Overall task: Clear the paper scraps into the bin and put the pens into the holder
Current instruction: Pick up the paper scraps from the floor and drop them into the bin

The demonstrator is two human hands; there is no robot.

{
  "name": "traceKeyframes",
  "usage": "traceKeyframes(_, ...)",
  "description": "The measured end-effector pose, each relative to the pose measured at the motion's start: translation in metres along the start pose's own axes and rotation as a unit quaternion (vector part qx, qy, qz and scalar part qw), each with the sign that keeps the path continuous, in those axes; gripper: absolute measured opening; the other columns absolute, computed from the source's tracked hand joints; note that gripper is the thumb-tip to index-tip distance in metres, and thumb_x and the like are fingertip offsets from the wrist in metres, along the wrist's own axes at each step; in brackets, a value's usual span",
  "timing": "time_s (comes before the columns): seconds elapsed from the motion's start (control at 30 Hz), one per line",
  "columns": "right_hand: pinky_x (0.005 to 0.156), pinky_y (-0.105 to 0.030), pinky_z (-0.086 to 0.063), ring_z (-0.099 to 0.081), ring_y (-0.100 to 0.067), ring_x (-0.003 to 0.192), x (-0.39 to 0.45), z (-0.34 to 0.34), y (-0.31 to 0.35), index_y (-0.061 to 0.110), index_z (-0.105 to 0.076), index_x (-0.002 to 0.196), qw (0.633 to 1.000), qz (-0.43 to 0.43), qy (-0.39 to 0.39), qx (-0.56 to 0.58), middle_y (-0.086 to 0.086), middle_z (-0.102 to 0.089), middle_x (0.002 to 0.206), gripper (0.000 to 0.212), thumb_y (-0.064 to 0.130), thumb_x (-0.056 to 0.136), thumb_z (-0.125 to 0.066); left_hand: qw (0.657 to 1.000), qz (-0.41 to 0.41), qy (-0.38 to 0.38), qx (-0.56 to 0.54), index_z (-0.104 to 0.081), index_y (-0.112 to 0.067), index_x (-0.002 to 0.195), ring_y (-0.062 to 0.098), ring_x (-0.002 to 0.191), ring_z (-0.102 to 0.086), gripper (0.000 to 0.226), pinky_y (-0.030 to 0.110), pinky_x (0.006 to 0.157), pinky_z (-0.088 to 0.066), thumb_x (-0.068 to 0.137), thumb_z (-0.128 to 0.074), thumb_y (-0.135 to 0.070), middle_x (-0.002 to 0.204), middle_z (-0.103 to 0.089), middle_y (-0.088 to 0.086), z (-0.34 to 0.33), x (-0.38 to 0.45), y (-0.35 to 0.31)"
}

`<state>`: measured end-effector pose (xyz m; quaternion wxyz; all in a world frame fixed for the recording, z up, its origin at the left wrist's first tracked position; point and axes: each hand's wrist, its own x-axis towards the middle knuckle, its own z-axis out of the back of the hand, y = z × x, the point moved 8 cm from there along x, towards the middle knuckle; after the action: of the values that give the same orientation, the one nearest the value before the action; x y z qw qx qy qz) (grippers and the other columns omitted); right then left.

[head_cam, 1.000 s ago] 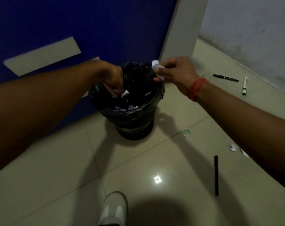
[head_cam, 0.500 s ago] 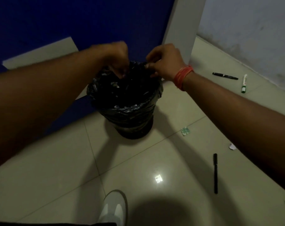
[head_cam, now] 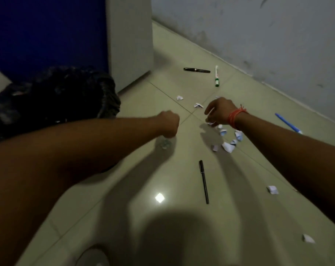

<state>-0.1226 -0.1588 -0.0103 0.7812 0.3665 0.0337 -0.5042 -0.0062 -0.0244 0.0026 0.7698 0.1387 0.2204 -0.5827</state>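
The scrap-clearing step is in hand. The right hand (head_cam: 219, 110) pinches a white scrap among the scraps (head_cam: 229, 140) at 1 o'clock on the floor (head_cam: 124, 198). The left hand (head_cam: 168, 124) is fisted; its contents cannot be told. The bin (head_cam: 53, 96) sits at 10 o'clock. Next: gather more scraps and carry them there. The pen (head_cam: 204, 181) waits.

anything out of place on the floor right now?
Yes. Paper scraps lie strewn across the tiles, most clustered beside the right hand. Four pens lie loose: black pen, another black pen, green-capped marker, blue pen. No holder in view. The bin stands upright.
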Motion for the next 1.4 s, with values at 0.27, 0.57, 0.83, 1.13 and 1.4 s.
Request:
traceKeyframes(0.27, 0.088, -0.035, -0.046, -0.056, -0.039, 0.111, 0.026, -0.015, -0.066, 0.010, -0.056, 0.120, 0.980, -0.039, -0.063, -0.185, -0.023, -0.055, 0.124, 0.035, 0.014, 0.085, -0.061, 0.995, -0.034, 0.005, 0.097, -0.054, 0.000, 0.129, 0.034, 0.118, -0.051, 0.037, 0.036, 0.096, -0.048, 0.093, -0.043, 0.003, 0.132, -0.047, 0.021, -0.099, 0.022, -0.015)
traceKeyframes(0.57, 0.109, -0.047, -0.035, -0.044, -0.044, 0.122, 0.081, -0.028, -0.059, 0.017, -0.038, 0.141, 0.972, 0.043, -0.056, -0.223, -0.022, -0.041, 0.138, 0.069, 0.016, 0.079, -0.068, 0.997, -0.008, -0.064, -0.044, -0.064, 0.000, 0.102, 0.037, 0.105, -0.064, 0.021, 0.038, 0.086, -0.052, 0.085, -0.051, 0.004, 0.113, -0.064, 0.021, -0.058, 0.075, 0.003)
traceKeyframes(0.83, 0.116, -0.060, -0.007, -0.061, -0.030, 0.086, 0.109, -0.047, -0.056, 0.013, -0.070, 0.076, 0.956, 0.077, -0.066, -0.277, -0.011, -0.058, 0.089, 0.016, 0.004, 0.078, -0.057, 0.908, 0.128, -0.220, -0.332, -0.077, -0.011, 0.096, 0.027, 0.100, -0.069, 0.018, 0.026, 0.083, -0.051, 0.085, -0.063, -0.012, 0.102, -0.075, 0.010, -0.014, 0.167, 0.037)
traceKeyframes(1.13, 0.107, -0.046, -0.038, -0.065, -0.028, 0.094, 0.107, -0.041, -0.059, 0.005, -0.075, 0.087, 0.985, 0.008, -0.088, -0.145, -0.012, -0.072, 0.097, 0.012, 0.009, 0.081, -0.066, 0.912, 0.106, -0.173, -0.355, -0.077, -0.006, 0.094, 0.028, 0.099, -0.068, 0.020, 0.034, 0.087, -0.057, 0.079, -0.063, -0.004, 0.102, -0.074, 0.013, -0.024, 0.161, 0.029)
traceKeyframes(1.4, 0.065, -0.024, -0.061, -0.069, -0.021, 0.077, 0.058, -0.021, -0.004, 0.000, -0.069, 0.066, 0.887, -0.059, -0.008, 0.457, -0.011, -0.070, 0.080, 0.025, -0.018, 0.080, -0.060, 0.887, 0.111, -0.212, -0.395, -0.079, -0.009, 0.087, 0.024, 0.082, -0.073, 0.016, 0.034, 0.078, -0.061, 0.072, -0.080, -0.002, 0.091, -0.076, 0.011, 0.042, 0.111, 0.056)
